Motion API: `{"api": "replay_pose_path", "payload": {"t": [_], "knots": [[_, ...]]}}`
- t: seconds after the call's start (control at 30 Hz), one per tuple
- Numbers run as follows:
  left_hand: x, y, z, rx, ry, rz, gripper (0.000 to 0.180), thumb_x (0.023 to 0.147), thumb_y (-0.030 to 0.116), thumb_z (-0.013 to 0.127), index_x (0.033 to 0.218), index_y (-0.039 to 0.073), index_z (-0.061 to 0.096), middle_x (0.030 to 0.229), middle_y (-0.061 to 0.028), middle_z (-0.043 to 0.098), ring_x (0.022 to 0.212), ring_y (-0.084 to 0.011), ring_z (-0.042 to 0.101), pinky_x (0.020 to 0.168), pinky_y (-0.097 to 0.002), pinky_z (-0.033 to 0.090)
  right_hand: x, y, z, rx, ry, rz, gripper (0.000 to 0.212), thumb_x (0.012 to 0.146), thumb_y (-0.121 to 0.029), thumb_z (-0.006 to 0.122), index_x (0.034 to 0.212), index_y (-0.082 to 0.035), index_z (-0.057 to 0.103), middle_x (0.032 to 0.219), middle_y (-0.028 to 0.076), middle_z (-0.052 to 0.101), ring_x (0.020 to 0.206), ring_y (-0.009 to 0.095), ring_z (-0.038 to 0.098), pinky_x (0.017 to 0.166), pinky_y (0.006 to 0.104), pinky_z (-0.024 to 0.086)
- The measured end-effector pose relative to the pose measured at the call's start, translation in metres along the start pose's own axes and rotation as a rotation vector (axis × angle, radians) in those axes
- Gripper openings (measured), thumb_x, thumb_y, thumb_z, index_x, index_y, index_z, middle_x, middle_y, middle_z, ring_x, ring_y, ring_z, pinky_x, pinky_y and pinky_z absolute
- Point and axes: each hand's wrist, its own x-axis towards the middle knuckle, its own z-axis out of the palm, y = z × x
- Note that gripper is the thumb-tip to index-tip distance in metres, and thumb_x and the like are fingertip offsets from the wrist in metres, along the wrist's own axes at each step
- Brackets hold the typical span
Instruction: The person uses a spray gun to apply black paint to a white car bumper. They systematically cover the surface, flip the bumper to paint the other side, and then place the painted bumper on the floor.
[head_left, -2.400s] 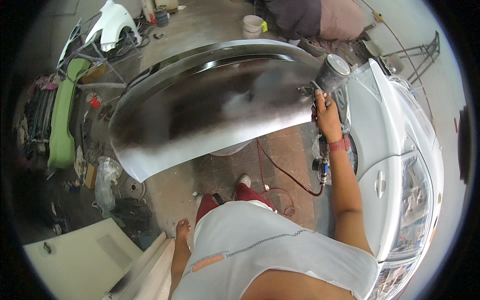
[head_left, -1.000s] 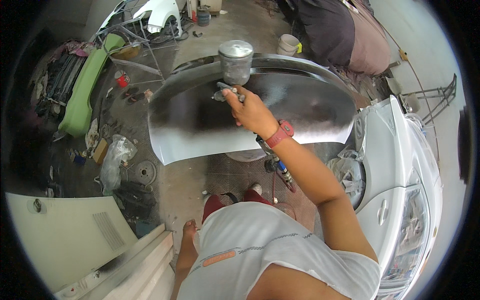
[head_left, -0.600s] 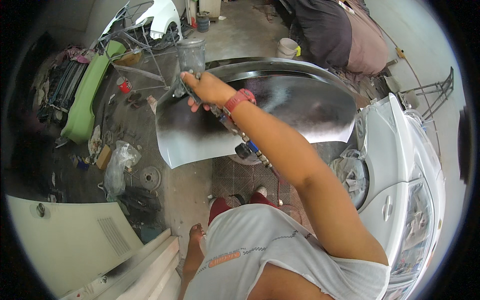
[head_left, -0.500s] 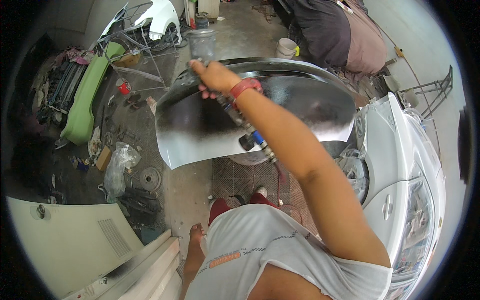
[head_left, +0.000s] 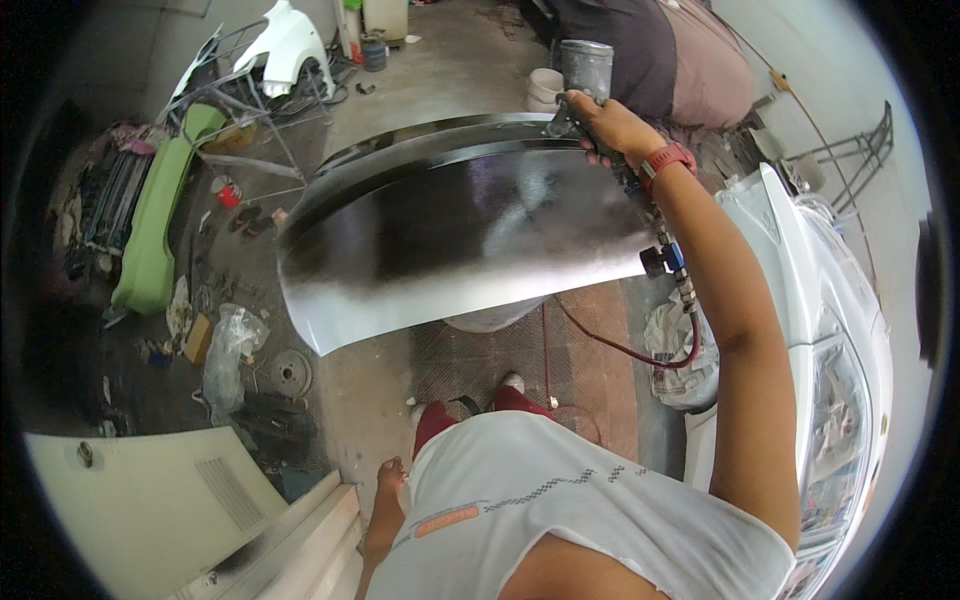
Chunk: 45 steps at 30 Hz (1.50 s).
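My right hand (head_left: 615, 130) is closed around a paint spray gun (head_left: 568, 118) with a grey cup (head_left: 587, 72) on top. Below the grip hang a blue-and-black regulator (head_left: 664, 260) and a dark red air hose (head_left: 655, 358). The gun is over the far right part of a curved car panel (head_left: 420, 215). Glossy black covers most of that panel, fading to white along its near edge. At my left side hangs my left hand (head_left: 393, 468), small in view, its fingers loosely apart and nothing visible in it.
A white car (head_left: 765, 230) with plastic-wrapped parts stands close on the right. On the left are a green bumper (head_left: 160, 220), a white fender (head_left: 290, 55) on a metal rack, and a cream panel (head_left: 150, 500). White buckets (head_left: 545, 88) stand beyond the panel. The hose trails over the floor mat.
My right hand has carried the spray gun from the panel's far left side across to its far right. The hose has swung right too. My left hand has hardly moved.
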Motion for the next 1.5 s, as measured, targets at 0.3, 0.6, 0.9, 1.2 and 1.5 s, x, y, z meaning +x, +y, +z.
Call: {"api": "replay_pose_path", "payload": {"t": [0.3, 0.6, 0.9, 1.2, 1.5], "knots": [[-0.002, 0.056, 0.039, 0.023, 0.136, 0.09, 0.033, 0.108, 0.032, 0.061, 0.131, 0.009, 0.068, 0.103, -0.0021, 0.069, 0.08, -0.012, 0.062, 0.065, -0.0306, 0.05, 0.014, 0.129, -0.13, 0.192, 0.238, 0.211, 0.057, 0.105, -0.061, 0.053, 0.105, -0.004, 0.06, 0.069, 0.005, 0.06, 0.048, 0.017, 0.061, 0.043, 0.0321, 0.046], [-0.019, 0.082, 0.085, 0.122, 0.011, 0.1, 0.029, 0.109, 0.03, 0.058, 0.127, 0.009, 0.068, 0.098, -0.001, 0.066, 0.078, -0.012, 0.059, 0.067, -0.0299, 0.049, 0.029, 0.261, -0.226, 0.317, 0.417, 0.342, 0.055, 0.107, -0.06, 0.052, 0.11, -0.006, 0.058, 0.066, 0.003, 0.058, 0.048, 0.015, 0.058, 0.041, 0.0298, 0.043], [-0.075, 0.055, 0.136, 0.254, 0.071, 0.194, 0.025, 0.11, 0.025, 0.055, 0.096, 0.009, 0.069, 0.083, 0.0012, 0.059, 0.074, -0.0103, 0.055, 0.065, -0.0276, 0.045, 0.082, 0.343, -0.265, 0.024, 0.461, 0.409, 0.07, 0.107, -0.062, 0.046, 0.098, 0.005, 0.064, 0.068, 0.016, 0.066, 0.05, 0.028, 0.067, 0.042, 0.0393, 0.05], [-0.075, 0.041, 0.152, 0.163, 0.074, 0.175, 0.025, 0.108, 0.021, 0.058, 0.115, 0.003, 0.073, 0.096, -0.0047, 0.072, 0.086, -0.0159, 0.065, 0.082, -0.0329, 0.054, 0.081, 0.208, -0.171, 0.159, 0.217, 0.189, 0.065, 0.106, -0.058, 0.052, 0.095, 0.005, 0.064, 0.066, 0.01, 0.061, 0.053, 0.023, 0.066, 0.048, 0.0368, 0.054], [0.023, 0.062, 0.104, 0.175, 0.039, 0.214, 0.035, 0.108, 0.026, 0.061, 0.13, 0.0, 0.069, 0.114, -0.0106, 0.076, 0.098, -0.0213, 0.071, 0.09, -0.0354, 0.056, 0.072, 0.016, -0.02, 0.174, -0.171, -0.007, 0.059, 0.106, -0.056, 0.053, 0.104, 0.003, 0.061, 0.07, 0.006, 0.062, 0.053, 0.019, 0.067, 0.047, 0.0333, 0.055]]}}
